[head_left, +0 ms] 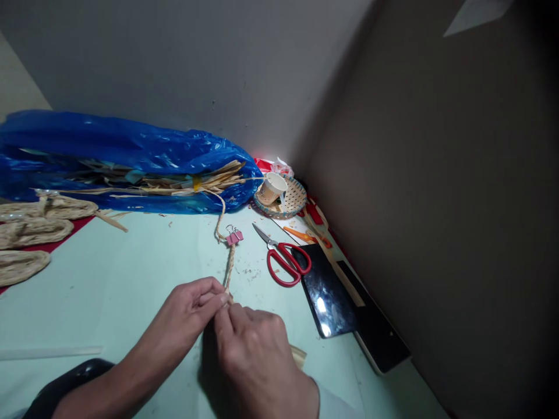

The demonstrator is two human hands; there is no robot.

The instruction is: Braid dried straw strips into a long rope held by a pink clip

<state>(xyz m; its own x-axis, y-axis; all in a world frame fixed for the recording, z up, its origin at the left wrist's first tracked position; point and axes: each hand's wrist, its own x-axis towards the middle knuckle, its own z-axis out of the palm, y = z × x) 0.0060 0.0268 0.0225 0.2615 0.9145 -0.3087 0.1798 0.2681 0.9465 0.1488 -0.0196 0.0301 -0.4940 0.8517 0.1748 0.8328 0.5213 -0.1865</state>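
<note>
1. Braided cord (230, 265), pale straw in colour, runs over the bench (144, 250) from where my hands meet towards 12 o'clock; clock directions here are taken from that meeting point.
2. My left grip (198, 299) is closed, thumb and forefinger pinching the cord at its near end.
3. My right grip (257, 343) is closed too, fingers curled, its tips on the strands just beside the left thumb. My knuckles hide the rest of those strands.
4. At 12 o'clock a pink binder clip (234, 237) bites the cord, which bends on beyond it to a bundle of dry straw (227, 174) in a blue plastic bag (144, 137), around 11 o'clock.
5. At 2 o'clock lie red-handled scissors (272, 243), touching a glossy black tablet (327, 302) at 3.
6. At 1 o'clock, a woven basket (301, 201) holds a tilted paper cup (275, 185).
7. Oval woven pieces (26, 265) lie between 9 and 10 o'clock.
</note>
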